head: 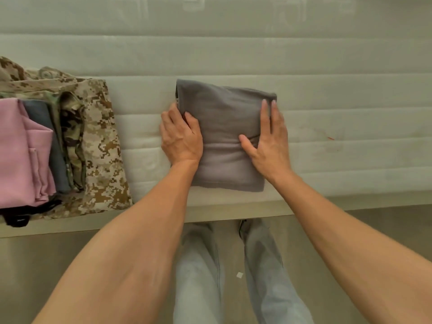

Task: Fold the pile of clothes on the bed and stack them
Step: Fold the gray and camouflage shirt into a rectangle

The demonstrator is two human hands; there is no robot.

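The bed [350,108], a bare quilted mattress, spans the frame from nine to three o'clock; the person stands at its near edge, at six o'clock.

At nine o'clock lies the stack of clothes [58,146]: a camouflage garment [102,146] at the bottom, blue-grey and pink [21,148] pieces over it, something black under the near edge. Judged: this is the stacking place, kept off to one side so the centre stays free for folding.

At centre, slightly toward twelve o'clock, the grey garment [224,127] lies folded into a compact rectangle, well apart from the stack. The fold appears complete or nearly so.

The left hand [181,136] grips the garment's left edge: thumb on top, fingers curled round the edge and out of sight beneath. Likely purpose: to hold the layers together for a lift.

The right hand [268,141] lies flat on the right part, fingers straight and close together, thumb spread inward. It presses the fabric down, presumably to flatten the fold and stop it springing open.
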